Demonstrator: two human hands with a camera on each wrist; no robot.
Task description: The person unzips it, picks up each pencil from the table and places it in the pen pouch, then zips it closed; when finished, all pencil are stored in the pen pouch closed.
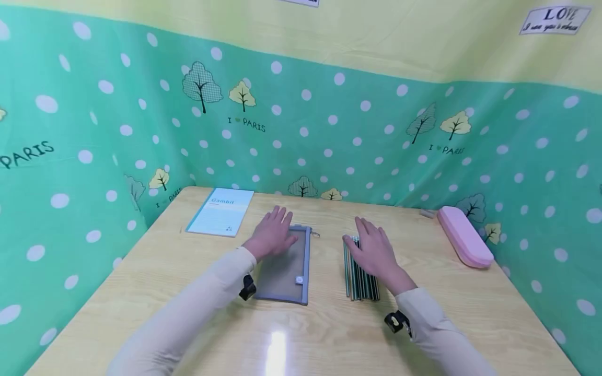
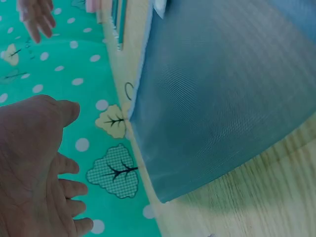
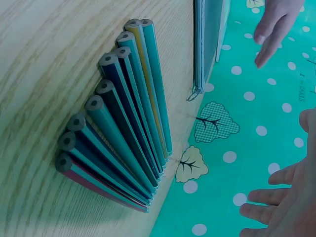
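Note:
My left hand [image 1: 271,233] hovers over the upper left of a grey mesh zip pouch [image 1: 282,271], its fingers extended and holding nothing. The left wrist view shows the pouch [image 2: 222,98] lying flat on the table, apart from the hand [image 2: 34,168]. My right hand [image 1: 373,248] is above a row of pencils [image 1: 357,282], fingers straight, and hides part of them in the head view. In the right wrist view, several dark and teal pencils [image 3: 118,118] lie side by side on the table, with a gap between them and the hand [image 3: 286,197].
A white and blue Gambit booklet [image 1: 223,211] lies at the back left of the wooden table [image 1: 324,334]. At the right edge is a pink pencil case [image 1: 464,237], with a small greyish object [image 1: 427,213] beside it. A green dotted curtain [image 1: 324,130] borders the table.

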